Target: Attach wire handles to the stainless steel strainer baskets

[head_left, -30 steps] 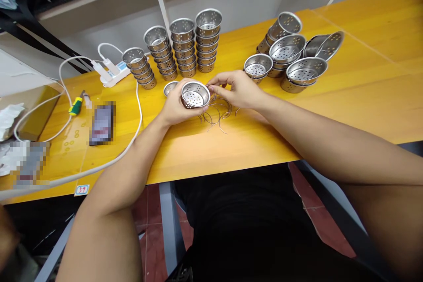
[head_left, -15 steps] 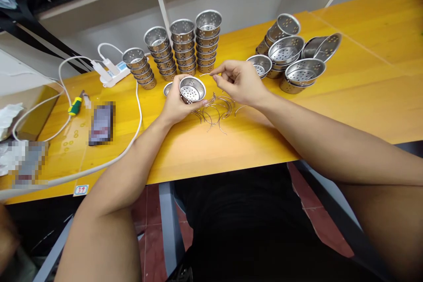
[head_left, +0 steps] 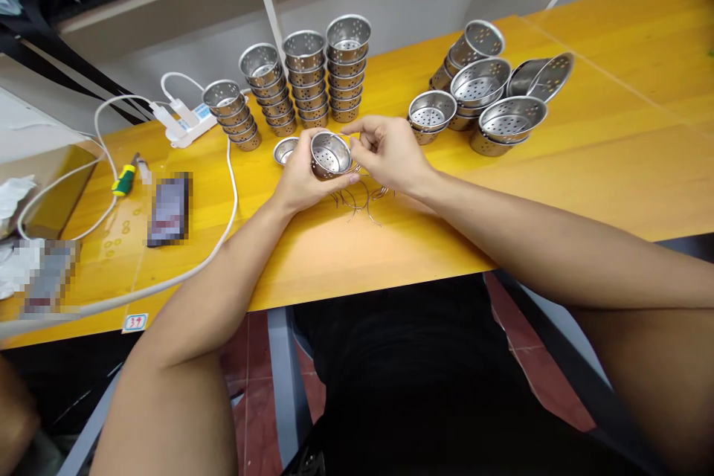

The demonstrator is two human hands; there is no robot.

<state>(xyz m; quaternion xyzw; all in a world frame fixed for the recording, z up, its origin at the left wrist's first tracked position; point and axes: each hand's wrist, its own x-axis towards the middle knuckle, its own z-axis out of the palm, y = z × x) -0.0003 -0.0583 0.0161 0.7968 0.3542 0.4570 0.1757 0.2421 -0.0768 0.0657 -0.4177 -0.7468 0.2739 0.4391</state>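
A small perforated metal cup (head_left: pixel 331 154) is gripped by my left hand (head_left: pixel 303 175), its open top tilted toward me. At the cup's right rim, my right hand (head_left: pixel 390 151) pinches a thin curved wire (head_left: pixel 346 136); whether the wire's end sits in a hole I cannot tell. On the table below the hands lie several loose curved wires (head_left: pixel 365 202), partly covered by my right hand. Another perforated cup (head_left: pixel 284 149) stands just behind my left hand.
Several tall stacks of perforated cups (head_left: pixel 349 67) stand at the back. More cups (head_left: pixel 480 82) cluster at the right, one tipped over. A power strip (head_left: pixel 193 125), white cable (head_left: pixel 231 178), screwdriver (head_left: pixel 125 178) and phone (head_left: pixel 169 210) lie at the left.
My right hand has moved left and slightly down, bringing the wire to the cup's rim. The cup in my left hand has shifted a little to the right.
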